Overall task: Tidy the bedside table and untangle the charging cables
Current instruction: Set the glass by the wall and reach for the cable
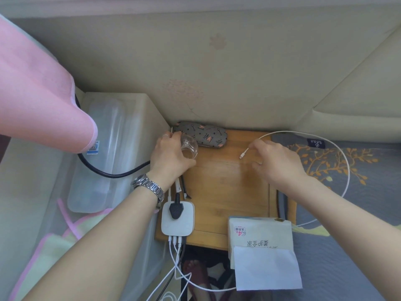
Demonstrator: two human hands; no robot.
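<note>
One head camera looks steeply down on the desk point(225, 192) from close above — wall ahead, bed at right.

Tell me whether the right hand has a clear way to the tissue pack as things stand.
Probably yes: the right hand holds a white cable end, but only bare table lies between it and the tissue pack.

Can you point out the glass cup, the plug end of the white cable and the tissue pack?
Glass cup point(191, 148): head view, clear side wall.
White cable point(243, 154): head view, its connector.
Tissue pack point(260, 233): head view, printed top.
</note>
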